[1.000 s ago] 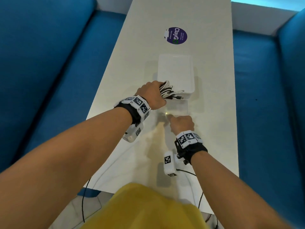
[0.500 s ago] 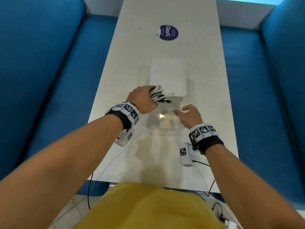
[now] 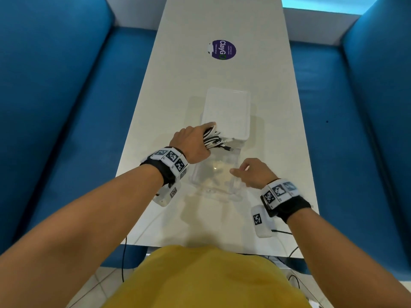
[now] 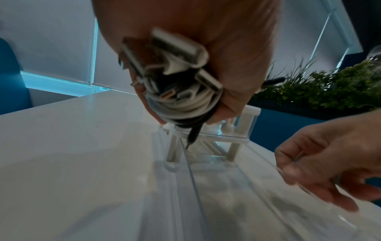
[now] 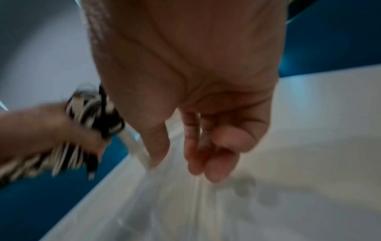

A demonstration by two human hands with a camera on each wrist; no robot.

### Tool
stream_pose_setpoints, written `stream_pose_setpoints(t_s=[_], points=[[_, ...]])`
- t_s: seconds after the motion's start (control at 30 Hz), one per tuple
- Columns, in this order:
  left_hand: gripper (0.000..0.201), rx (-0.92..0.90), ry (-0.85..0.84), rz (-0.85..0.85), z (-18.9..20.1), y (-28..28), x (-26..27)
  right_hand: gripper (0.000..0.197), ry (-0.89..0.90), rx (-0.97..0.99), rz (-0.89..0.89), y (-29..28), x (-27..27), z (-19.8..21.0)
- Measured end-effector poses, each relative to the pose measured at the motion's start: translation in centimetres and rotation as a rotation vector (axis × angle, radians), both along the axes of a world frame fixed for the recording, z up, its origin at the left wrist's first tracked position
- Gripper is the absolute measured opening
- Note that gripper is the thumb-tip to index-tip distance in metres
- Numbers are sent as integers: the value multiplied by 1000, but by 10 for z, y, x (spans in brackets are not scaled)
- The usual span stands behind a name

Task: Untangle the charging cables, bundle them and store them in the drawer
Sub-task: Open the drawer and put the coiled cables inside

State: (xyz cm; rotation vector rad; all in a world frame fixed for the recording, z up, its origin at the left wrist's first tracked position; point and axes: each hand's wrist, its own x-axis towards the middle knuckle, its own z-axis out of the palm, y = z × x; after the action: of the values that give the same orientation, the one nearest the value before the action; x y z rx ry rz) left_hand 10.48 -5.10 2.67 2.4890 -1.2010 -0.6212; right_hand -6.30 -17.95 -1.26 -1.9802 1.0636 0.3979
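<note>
Blue sofa seat (image 3: 73, 121) at far left, running alongside the long white table (image 3: 178, 70). Left hand (image 3: 191, 144) raised over the table's middle, fingers curled tight round the bundle of black and white charging cables (image 3: 215, 141), loops packed together in the fist and several plug ends poking out toward the right. From the left wrist view, same bundle (image 4: 181, 86) clamped between thumb and fingers, one black plug dangling below it, just above the drawer unit's frame. Bundle held over the far end of the clear drawer (image 3: 219, 172), near the front edge of the white drawer unit (image 3: 226, 110); contact with the unit not possible to tell. Drawer pulled out toward the person, transparent walls faint against the tabletop. Further right, right hand (image 3: 255, 174) at the drawer's right rim, fingers loosely bent and slightly apart, tips at or just beside the clear wall, gripping nothing plainly; view from the right wrist too blurred to settle contact. Purple round sticker (image 3: 223, 50) farther up the table. Second blue sofa seat (image 3: 347, 121) at far right.
</note>
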Motion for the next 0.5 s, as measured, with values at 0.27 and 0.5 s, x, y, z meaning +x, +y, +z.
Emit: stream_pose_setpoints(t_s=[0.27, 0.5], points=[[92, 133, -364, -438, 4, 13, -44, 58, -377, 104, 107, 11, 5, 72], [85, 19, -614, -703, 5, 16, -47, 38, -137, 479, 276, 23, 11, 66]])
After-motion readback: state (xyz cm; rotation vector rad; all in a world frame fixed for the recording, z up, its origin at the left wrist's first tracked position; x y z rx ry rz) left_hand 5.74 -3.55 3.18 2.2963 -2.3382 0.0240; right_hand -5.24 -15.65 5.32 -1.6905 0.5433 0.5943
